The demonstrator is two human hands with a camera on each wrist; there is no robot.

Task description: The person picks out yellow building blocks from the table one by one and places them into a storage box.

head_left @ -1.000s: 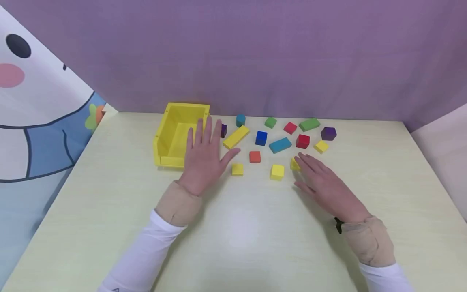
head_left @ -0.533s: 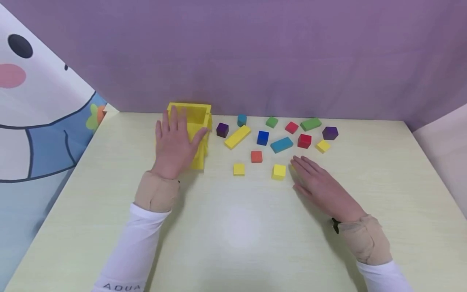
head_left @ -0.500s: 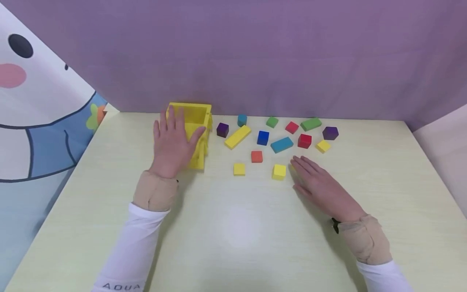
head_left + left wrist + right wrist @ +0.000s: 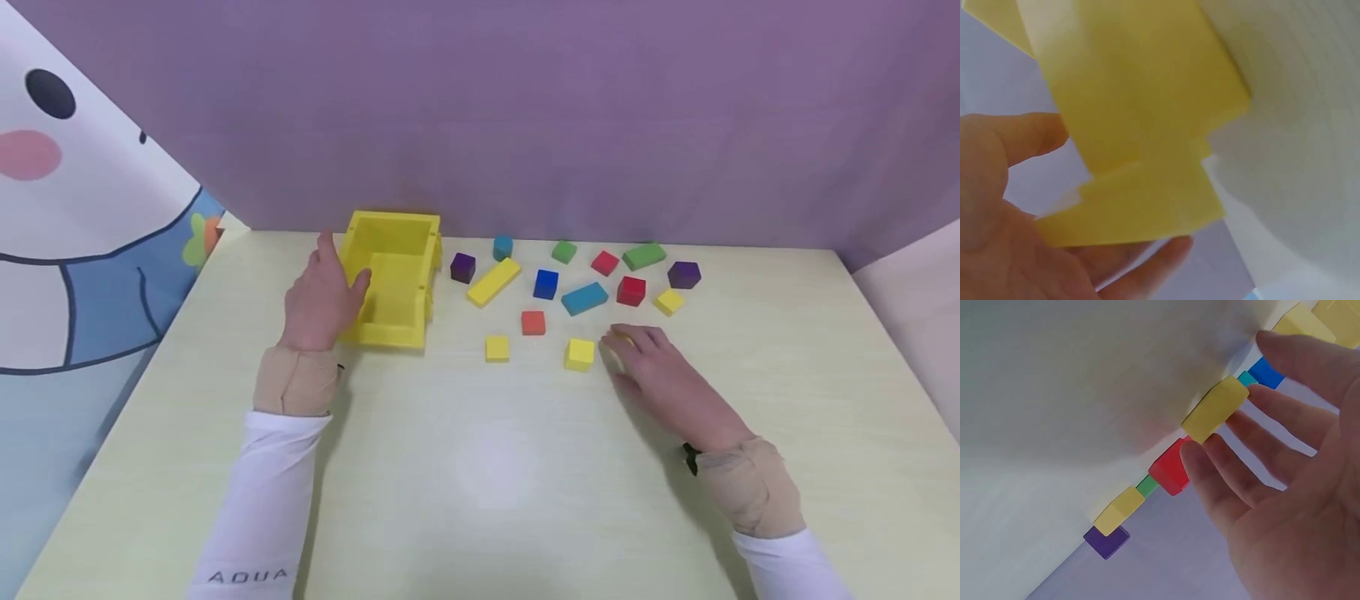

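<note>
A yellow bin (image 4: 395, 219) stands at the table's back left. Beside its left wall is my left hand (image 4: 318, 292), fingers extended and thumb stretched over the rim. In the left wrist view, the fingers spread around the bin's edge (image 4: 1141, 69); firm contact cannot be told. My right hand (image 4: 663, 387) is over a yellow block (image 4: 1216, 409), mostly hidden beneath it in the head view. In the right wrist view its bent fingers reach along the block's far side, while the thumb stays apart. Just left of this hand sits a yellow cube (image 4: 579, 354).
Several coloured blocks lie scattered between the bin and the right hand, including a long yellow block (image 4: 493, 282), blue cube (image 4: 546, 284), orange block (image 4: 533, 323), red cube (image 4: 632, 291) and purple block (image 4: 684, 275). A purple curtain (image 4: 525, 125) hangs behind the table.
My left hand has moved left across the bin to its left side, uncovering the inside. The right hand has shifted slightly over the yellow block and its fingers have bent more.
</note>
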